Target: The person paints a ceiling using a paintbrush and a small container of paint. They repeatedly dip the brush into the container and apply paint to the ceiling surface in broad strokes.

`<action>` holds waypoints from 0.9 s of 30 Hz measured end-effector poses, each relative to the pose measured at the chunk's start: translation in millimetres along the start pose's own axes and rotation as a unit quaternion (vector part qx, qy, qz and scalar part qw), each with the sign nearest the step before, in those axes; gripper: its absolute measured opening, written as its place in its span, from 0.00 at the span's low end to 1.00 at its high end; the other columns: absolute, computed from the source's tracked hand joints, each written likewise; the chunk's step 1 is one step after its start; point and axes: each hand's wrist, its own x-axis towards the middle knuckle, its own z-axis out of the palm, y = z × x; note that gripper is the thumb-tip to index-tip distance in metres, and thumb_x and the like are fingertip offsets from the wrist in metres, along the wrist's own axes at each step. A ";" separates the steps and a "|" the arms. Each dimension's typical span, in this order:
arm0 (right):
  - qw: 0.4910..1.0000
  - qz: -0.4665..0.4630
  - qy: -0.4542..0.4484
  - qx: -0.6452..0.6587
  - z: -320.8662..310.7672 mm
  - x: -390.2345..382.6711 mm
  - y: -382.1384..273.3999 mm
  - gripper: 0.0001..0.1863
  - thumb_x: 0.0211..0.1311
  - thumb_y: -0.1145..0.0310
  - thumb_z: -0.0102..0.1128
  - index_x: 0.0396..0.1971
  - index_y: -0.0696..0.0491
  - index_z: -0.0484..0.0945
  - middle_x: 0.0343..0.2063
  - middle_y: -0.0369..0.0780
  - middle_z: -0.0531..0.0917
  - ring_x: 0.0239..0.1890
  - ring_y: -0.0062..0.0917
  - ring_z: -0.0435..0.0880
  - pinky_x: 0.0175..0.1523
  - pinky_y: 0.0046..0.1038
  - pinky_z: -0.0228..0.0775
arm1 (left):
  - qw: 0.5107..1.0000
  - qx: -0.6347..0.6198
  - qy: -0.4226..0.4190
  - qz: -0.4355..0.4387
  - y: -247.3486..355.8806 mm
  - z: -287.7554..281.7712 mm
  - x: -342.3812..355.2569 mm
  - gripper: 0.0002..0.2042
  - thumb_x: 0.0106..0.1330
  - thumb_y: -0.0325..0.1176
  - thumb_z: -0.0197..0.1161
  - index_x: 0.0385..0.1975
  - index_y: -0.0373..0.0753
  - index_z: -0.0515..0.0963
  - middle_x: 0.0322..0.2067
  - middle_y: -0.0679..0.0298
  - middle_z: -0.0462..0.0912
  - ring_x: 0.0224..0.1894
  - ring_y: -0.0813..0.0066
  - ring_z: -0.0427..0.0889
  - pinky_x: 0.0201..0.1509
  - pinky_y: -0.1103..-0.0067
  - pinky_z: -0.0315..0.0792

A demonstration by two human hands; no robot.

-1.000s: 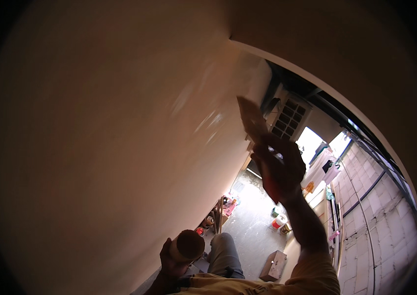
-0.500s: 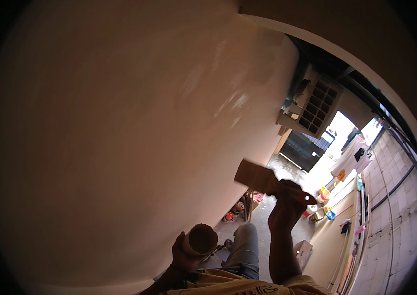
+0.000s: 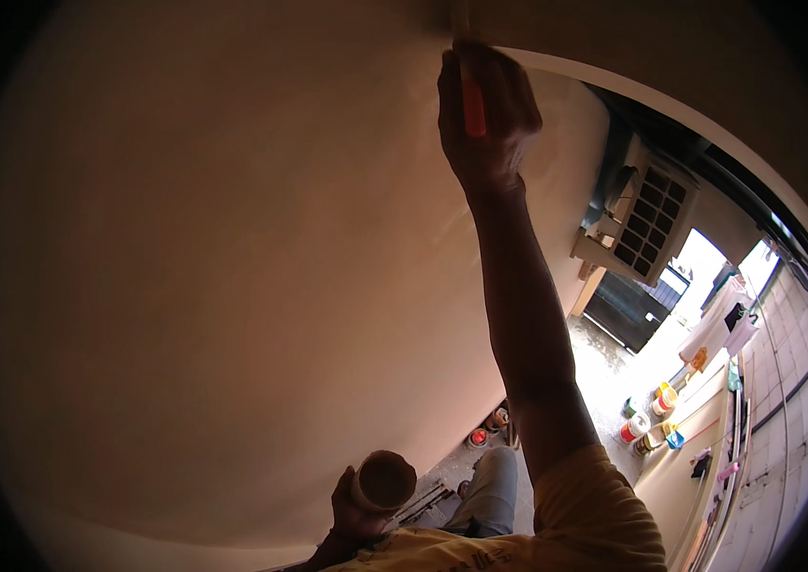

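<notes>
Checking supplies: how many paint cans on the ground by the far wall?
3 seem visible, though small: a white-and-red paint can, an orange-topped one behind it, and a darker one nearer. Others may be hidden behind the right arm.

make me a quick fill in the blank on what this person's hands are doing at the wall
1. The right hand is raised to the top of the wall, gripping a brush with a ____ handle.
2. The left hand holds a small round ____ down low.
3. The person's sleeve is ____.

Missing words: red; cup; yellow
</notes>
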 end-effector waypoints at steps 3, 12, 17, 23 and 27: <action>0.996 0.056 -0.064 -0.029 -11.7 -17.5 -1.8 0.09 0.56 0.78 0.69 0.38 0.55 0.82 0.33 0.40 0.86 0.34 0.33 0.85 0.39 0.31 0.80 | 1.000 0.001 -0.010 0.023 2.6 -14.9 -2.6 0.30 0.69 0.60 0.51 0.63 0.46 0.70 0.61 0.56 0.74 0.65 0.55 0.72 0.66 0.54 0.69; 0.995 0.059 -0.082 0.027 -59.3 -35.8 -5.5 0.12 0.52 0.80 0.70 0.38 0.56 0.82 0.33 0.40 0.85 0.34 0.31 0.85 0.36 0.31 0.80 | 0.998 -0.033 0.039 0.019 5.4 -10.8 -8.3 0.26 0.68 0.61 0.54 0.58 0.53 0.75 0.54 0.62 0.80 0.56 0.59 0.80 0.44 0.58 0.82; 0.991 0.049 -0.120 0.028 -57.2 -16.4 0.4 0.07 0.55 0.78 0.68 0.33 0.56 0.80 0.26 0.41 0.81 0.27 0.32 0.81 0.30 0.32 0.75 | 0.998 -0.054 0.012 0.011 1.5 -6.8 -4.9 0.26 0.68 0.61 0.55 0.59 0.53 0.74 0.56 0.60 0.79 0.57 0.59 0.79 0.44 0.57 0.82; 0.967 -0.003 -0.212 -0.142 -15.4 50.8 61.8 0.12 0.57 0.61 0.70 0.25 0.54 0.82 0.26 0.42 0.85 0.27 0.34 0.86 0.32 0.33 0.78 | 0.999 -0.017 0.015 0.035 -1.8 -8.1 1.1 0.28 0.69 0.62 0.51 0.60 0.51 0.73 0.57 0.60 0.79 0.59 0.59 0.78 0.46 0.57 0.81; 0.876 -0.207 -0.235 -0.366 -0.6 70.9 102.9 0.16 0.65 0.54 0.59 0.25 0.50 0.84 0.15 0.39 0.80 0.19 0.32 0.84 0.25 0.35 0.76 | 0.998 -0.032 0.022 0.051 -7.0 -11.7 7.7 0.28 0.69 0.62 0.49 0.60 0.50 0.73 0.57 0.61 0.79 0.59 0.60 0.78 0.47 0.60 0.80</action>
